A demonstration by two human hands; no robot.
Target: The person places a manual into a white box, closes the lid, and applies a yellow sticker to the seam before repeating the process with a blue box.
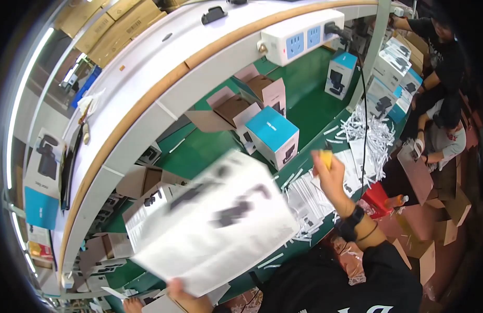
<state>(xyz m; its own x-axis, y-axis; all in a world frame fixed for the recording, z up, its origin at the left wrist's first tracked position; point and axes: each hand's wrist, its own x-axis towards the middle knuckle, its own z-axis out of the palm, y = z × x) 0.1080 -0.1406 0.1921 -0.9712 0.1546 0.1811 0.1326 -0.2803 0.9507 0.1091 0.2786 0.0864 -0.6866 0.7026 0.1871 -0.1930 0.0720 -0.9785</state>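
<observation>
My left hand (pixel 192 298) grips the lower edge of a white printed carton (pixel 241 224), its fingers and thumb closed on it. The carton is blurred by motion and tilted over the green bench. Away to the right, my right hand (pixel 333 180) is closed around a small yellow block-like thing (pixel 325 158), whose kind I cannot make out. Beneath that hand lie a stack of printed leaflets (pixel 307 195) and loose white paper strips. Just beyond the held carton stands a closed box with a blue top (pixel 272 129).
Opened cartons (pixel 233 107) stand behind the blue-topped box. A power strip (pixel 304 39) hangs on the shelf frame, its black cable (pixel 364 104) dropping across the bench. Shredded paper (pixel 367 130) heaps at the right. Another person's hand (pixel 132 305) shows at lower left; co-workers (pixel 445 130) are at right.
</observation>
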